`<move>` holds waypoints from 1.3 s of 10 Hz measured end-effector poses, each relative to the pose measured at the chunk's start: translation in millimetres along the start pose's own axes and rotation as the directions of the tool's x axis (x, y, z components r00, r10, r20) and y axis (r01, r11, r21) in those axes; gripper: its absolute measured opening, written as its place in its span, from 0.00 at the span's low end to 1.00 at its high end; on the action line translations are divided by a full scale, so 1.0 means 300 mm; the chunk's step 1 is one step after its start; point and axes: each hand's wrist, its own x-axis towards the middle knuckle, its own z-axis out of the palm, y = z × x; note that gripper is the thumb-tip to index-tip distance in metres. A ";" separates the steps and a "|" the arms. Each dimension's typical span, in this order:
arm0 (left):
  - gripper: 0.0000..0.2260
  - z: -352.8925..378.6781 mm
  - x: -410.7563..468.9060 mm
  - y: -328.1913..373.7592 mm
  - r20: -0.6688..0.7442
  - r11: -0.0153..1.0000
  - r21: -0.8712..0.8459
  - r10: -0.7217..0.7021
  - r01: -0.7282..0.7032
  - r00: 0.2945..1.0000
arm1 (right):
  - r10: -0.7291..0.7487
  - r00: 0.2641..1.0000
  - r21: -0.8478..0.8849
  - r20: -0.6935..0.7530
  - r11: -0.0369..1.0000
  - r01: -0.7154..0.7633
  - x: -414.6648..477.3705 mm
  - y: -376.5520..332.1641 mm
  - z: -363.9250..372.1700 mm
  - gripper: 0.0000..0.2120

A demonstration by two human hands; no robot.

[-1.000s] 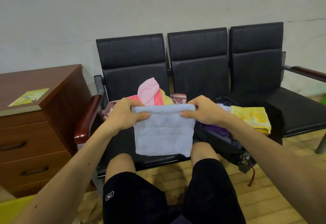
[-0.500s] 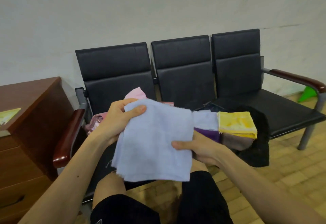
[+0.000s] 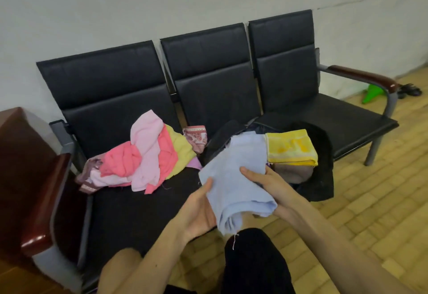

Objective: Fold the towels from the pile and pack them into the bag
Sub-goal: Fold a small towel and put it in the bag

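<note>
Nearest to me, my two forearms reach out over my knees in black shorts, and both hands are clamped on the light blue towel, which hangs between them in the air just in front of the bench. My left hand holds its lower left edge, thumb on top, the fingers hidden under the cloth. My right hand grips it from the right, thumb laid across the top face and the fingers underneath. The two hands are close together, with the towel bunched and drooping at its near end. Just behind the towel sits the open black bag, at the front of the bench; inside it a folded yellow towel lies on top of a brownish one. To the left, on the first seat, lies the loose pile of towels in pink, coral and pale yellow. Behind stands the three-seat black bench against the wall.
</note>
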 end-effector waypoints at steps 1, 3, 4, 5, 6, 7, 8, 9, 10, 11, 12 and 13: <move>0.09 0.004 0.112 -0.019 -0.006 0.961 0.266 -0.074 0.073 0.997 | 0.037 0.991 -0.160 -0.126 0.986 -0.057 0.062 -0.002 -0.125 0.08; 0.17 0.015 0.411 0.105 -0.011 0.948 0.316 -0.023 0.026 1.000 | -0.025 0.969 -0.436 -0.246 0.896 -0.088 0.310 -0.026 -0.391 0.19; 0.18 0.042 0.587 0.177 0.011 0.910 0.413 0.031 -0.032 0.999 | -0.103 0.957 -0.549 -0.270 0.833 -0.065 0.457 -0.063 -0.462 0.22; 0.18 0.075 0.778 0.234 -0.014 0.853 0.516 0.100 -0.078 0.995 | -0.171 0.939 -0.618 -0.297 0.785 -0.053 0.626 -0.087 -0.533 0.21; 0.20 0.085 0.961 0.257 -0.038 0.757 0.647 0.144 -0.085 0.989 | -0.170 0.923 -0.706 -0.344 0.695 -0.135 0.780 -0.079 -0.606 0.22; 0.22 0.078 1.109 0.237 -0.049 0.640 0.766 0.159 -0.066 0.986 | -0.202 0.906 -0.804 -0.373 0.557 -0.207 0.896 -0.046 -0.664 0.24; 0.21 0.080 1.203 0.212 -0.056 0.544 0.838 0.174 -0.049 0.983 | -0.205 0.889 -0.824 -0.409 0.503 -0.262 0.967 -0.011 -0.701 0.24; 0.19 0.073 1.281 0.189 -0.044 0.494 0.868 0.183 -0.053 0.982 | -0.209 0.886 -0.839 -0.414 0.464 -0.283 1.012 0.016 -0.731 0.21; 0.23 0.056 1.325 0.170 -0.074 0.486 0.874 0.161 -0.013 0.984 | -0.206 0.872 -0.844 -0.444 0.424 -0.329 1.043 0.035 -0.747 0.21; 0.25 0.036 1.335 0.161 -0.101 0.478 0.878 0.144 0.020 0.984 | -0.183 0.863 -0.841 -0.471 0.390 -0.376 1.059 0.043 -0.754 0.22; 0.20 0.018 1.308 0.188 -0.114 0.480 0.877 0.143 0.032 0.983 | -0.172 0.838 -0.810 -0.518 0.412 -0.417 1.051 0.030 -0.732 0.23; 0.15 -0.010 1.233 0.225 -0.096 0.516 0.856 0.215 -0.030 0.972 | -0.274 0.803 -0.827 -0.530 0.375 -0.418 1.021 0.022 -0.673 0.24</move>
